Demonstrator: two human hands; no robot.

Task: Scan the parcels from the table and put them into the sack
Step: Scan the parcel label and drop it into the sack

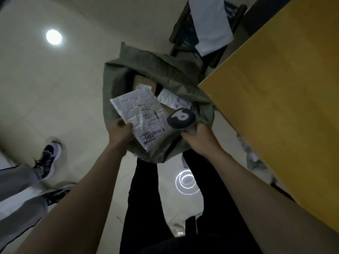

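Note:
A grey-green sack (pixel 117 83) stands open on the floor beside the table. My left hand (pixel 121 133) grips a flat white parcel (pixel 141 114) with a crumpled shipping label by its left edge, right above the sack's mouth. My right hand (pixel 199 139) grips the handle of a barcode scanner (pixel 181 118), whose dark head with a white mark sits just right of the parcel over the sack's rim. Inside the sack lie a brown cardboard box (pixel 145 83) and another white-labelled parcel (pixel 172 99).
A yellow table (pixel 275 99) fills the right side, its corner reaching the sack. A dark chair (pixel 185 33) draped with white cloth stands behind the sack. Another person's legs and sneakers (pixel 48 158) stand at the left. Crumpled wrapping (pixel 253 154) lies under the table's edge.

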